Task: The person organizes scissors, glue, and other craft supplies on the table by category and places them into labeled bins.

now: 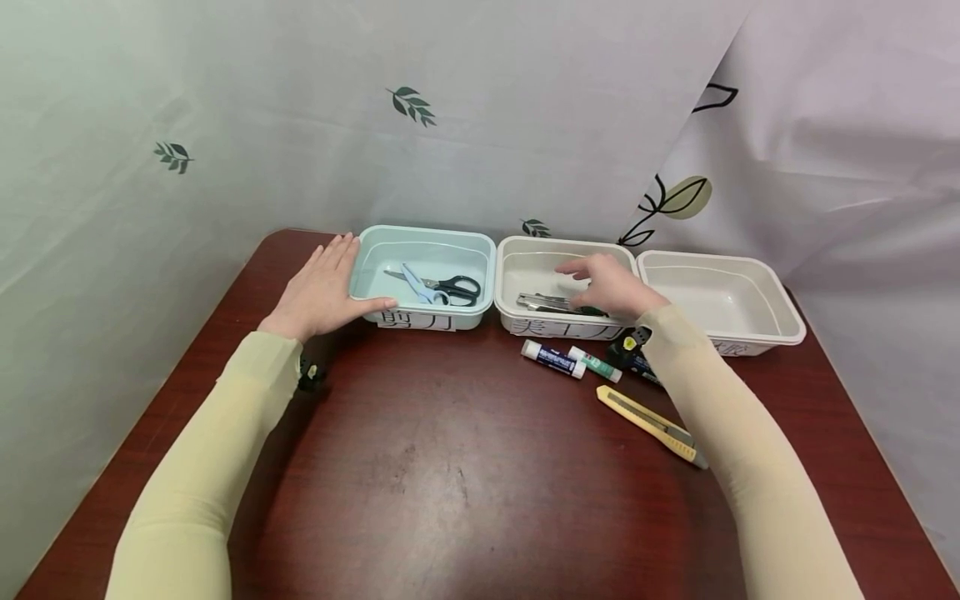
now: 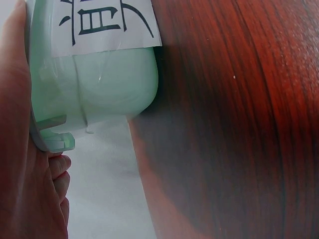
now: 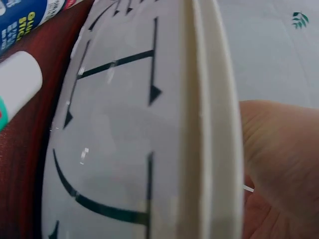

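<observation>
My left hand point(image 1: 318, 287) lies against the left end of a light blue bin point(image 1: 480, 310), fingers straight and thumb along the front rim. Inside that bin are black-handled scissors point(image 1: 459, 289) and light blue scissors point(image 1: 420, 287). My right hand point(image 1: 611, 286) reaches over the front rim into the middle white bin point(image 1: 517, 250), thumb and fingers apart. Below its fingers, a utility knife point(image 1: 543, 302) lies on the bin floor among others partly hidden by the hand. In the right wrist view, the bin wall covers most of the fingers.
A second white bin point(image 1: 780, 312) stands at the right. In front lie a blue-labelled glue stick point(image 1: 553, 359), a green one point(image 1: 596, 364), another dark blue tube point(image 1: 645, 367) partly behind the right wrist, and a yellow utility knife point(image 1: 648, 422). A patterned cloth point(image 1: 465, 167) hangs behind.
</observation>
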Tool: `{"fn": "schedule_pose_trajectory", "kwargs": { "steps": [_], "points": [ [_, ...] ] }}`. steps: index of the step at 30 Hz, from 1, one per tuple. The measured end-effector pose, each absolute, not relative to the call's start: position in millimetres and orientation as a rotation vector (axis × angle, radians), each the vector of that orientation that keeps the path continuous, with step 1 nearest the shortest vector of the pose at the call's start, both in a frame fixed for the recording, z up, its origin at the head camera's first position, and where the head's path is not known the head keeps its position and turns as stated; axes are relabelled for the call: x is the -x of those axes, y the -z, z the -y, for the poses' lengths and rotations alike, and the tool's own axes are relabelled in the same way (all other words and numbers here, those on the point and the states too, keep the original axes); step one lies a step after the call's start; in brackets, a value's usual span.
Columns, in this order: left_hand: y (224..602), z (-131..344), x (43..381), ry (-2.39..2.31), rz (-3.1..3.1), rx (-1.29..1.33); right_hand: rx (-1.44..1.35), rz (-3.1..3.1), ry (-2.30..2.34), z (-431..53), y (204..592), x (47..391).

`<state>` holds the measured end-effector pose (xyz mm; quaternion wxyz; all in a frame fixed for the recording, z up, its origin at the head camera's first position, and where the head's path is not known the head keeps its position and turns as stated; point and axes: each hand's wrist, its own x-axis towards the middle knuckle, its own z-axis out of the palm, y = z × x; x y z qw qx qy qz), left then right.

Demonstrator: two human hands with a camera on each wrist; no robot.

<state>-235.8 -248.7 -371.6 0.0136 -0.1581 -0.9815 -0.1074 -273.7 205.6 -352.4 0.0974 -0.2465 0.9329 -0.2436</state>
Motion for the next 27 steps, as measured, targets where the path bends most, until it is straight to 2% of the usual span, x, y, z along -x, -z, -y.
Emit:
{"fn": "schedule_pose_trajectory", "kwargs": {
  "steps": [15, 27],
  "points": [
    [372, 249, 236, 0.329, 3.054, 0.491, 0.693, -2.820, 0.980, -215, 321, 262],
    [374, 250, 237, 0.331, 3.044, 0.491, 0.700, -2.893, 0.973, -224, 298, 241]
  ]
}}
